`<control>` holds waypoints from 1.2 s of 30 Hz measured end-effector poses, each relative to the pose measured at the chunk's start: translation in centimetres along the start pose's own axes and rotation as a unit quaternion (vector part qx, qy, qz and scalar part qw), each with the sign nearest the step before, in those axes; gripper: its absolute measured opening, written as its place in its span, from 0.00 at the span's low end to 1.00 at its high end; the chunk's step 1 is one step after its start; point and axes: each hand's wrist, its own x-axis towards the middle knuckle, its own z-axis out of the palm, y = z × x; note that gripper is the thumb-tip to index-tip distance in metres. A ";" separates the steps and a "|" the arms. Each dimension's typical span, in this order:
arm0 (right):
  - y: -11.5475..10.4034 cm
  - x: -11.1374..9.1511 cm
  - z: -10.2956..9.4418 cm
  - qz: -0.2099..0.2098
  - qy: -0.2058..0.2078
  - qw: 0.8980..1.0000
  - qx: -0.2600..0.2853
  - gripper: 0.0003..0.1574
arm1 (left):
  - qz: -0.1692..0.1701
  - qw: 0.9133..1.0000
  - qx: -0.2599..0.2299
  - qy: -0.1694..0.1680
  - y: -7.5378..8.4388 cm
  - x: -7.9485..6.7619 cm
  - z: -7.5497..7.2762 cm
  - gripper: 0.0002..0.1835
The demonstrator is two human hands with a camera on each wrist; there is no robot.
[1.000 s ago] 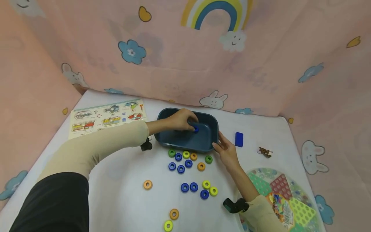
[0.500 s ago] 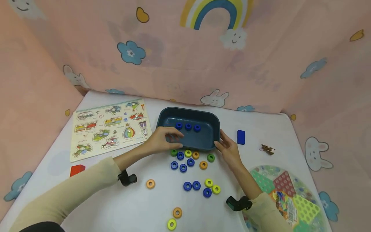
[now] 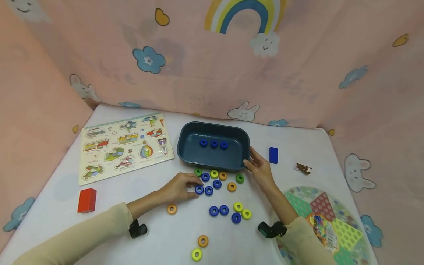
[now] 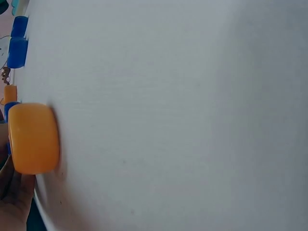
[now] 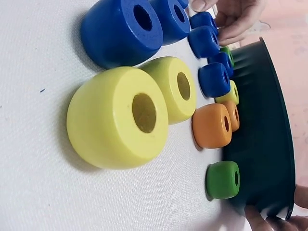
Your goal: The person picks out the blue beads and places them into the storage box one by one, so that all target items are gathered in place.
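My left hand [image 3: 179, 188] is at the left of the bead group, thumb and fingertips parted on two sides of a blue ring-shaped bead [image 3: 199, 190] lying on the table. Whether they touch it is hard to tell. Beyond the beads stands a dark teal tray [image 3: 212, 162] with three blue beads [image 3: 214, 144] in a row inside. With thumb and fingers, my right hand [image 3: 260, 171] holds the tray's right front corner. Close to the tray's front are more blue beads [image 5: 214, 79], orange beads [image 5: 211, 126], yellow beads [image 3: 214, 174] and green beads [image 5: 223, 180].
A picture puzzle board [image 3: 126, 147] lies at the left, with a red block [image 3: 87, 200] in front of it. On the right are a blue block [image 3: 273, 155], a small brown figure [image 3: 303, 169] and a round patterned bag [image 3: 324, 224]. A lone orange bead [image 4: 33, 138] sits near my left hand.
The left hand let go of a blue bead in the tray, completing a row of three there, then moved down-left to a bead on the table. The right hand stayed on the tray.
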 end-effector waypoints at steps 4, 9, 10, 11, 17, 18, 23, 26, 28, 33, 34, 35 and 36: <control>0.1 0.2 0.2 -0.003 -0.002 1.000 0.004 0.39 | -0.006 1.000 -0.002 0.003 -0.2 -0.2 -0.1 0.19; 0.2 0.3 0.2 -0.008 -0.003 1.000 0.007 0.39 | -0.005 1.000 0.003 0.004 0.2 0.0 -0.8 0.19; 0.2 0.3 0.2 -0.007 -0.003 1.000 0.006 0.39 | -0.003 1.000 0.005 0.005 0.3 0.1 -1.0 0.18; 0.2 0.3 0.2 -0.007 -0.001 1.000 0.006 0.39 | 0.000 1.000 0.005 0.006 0.5 0.3 -1.3 0.18; 0.1 0.3 0.1 -0.001 0.000 1.000 0.001 0.39 | 0.034 0.999 0.005 0.001 2.4 2.2 -3.6 0.17; 0.1 0.3 0.1 -0.002 -0.002 1.000 0.000 0.39 | 0.039 0.999 0.005 -0.001 2.8 2.6 -4.1 0.17; 0.1 0.4 0.1 0.001 -0.002 1.000 0.007 0.39 | 0.059 0.998 0.026 -0.015 4.2 5.3 -5.8 0.16; 0.1 0.4 0.2 0.000 -0.005 1.000 0.015 0.39 | 0.071 0.996 0.044 -0.018 4.6 7.1 -6.6 0.15; 0.1 0.5 0.3 -0.002 -0.006 1.000 0.016 0.39 | 0.075 0.996 0.052 -0.018 4.6 8.5 -7.0 0.15; 0.1 0.3 0.2 -0.002 0.000 1.000 0.009 0.39 | 0.056 0.995 0.079 -0.031 4.2 12.0 -7.4 0.16; 0.1 0.2 0.2 -0.002 0.001 1.000 0.007 0.39 | 0.051 0.994 0.085 -0.037 4.1 12.7 -7.3 0.17; 0.1 0.2 0.1 -0.001 0.001 1.000 0.006 0.39 | 0.048 0.994 0.091 -0.044 4.0 13.4 -7.2 0.17; 0.1 0.1 0.1 0.000 0.001 1.000 0.004 0.39 | 0.047 0.993 0.095 -0.051 3.8 14.1 -7.0 0.17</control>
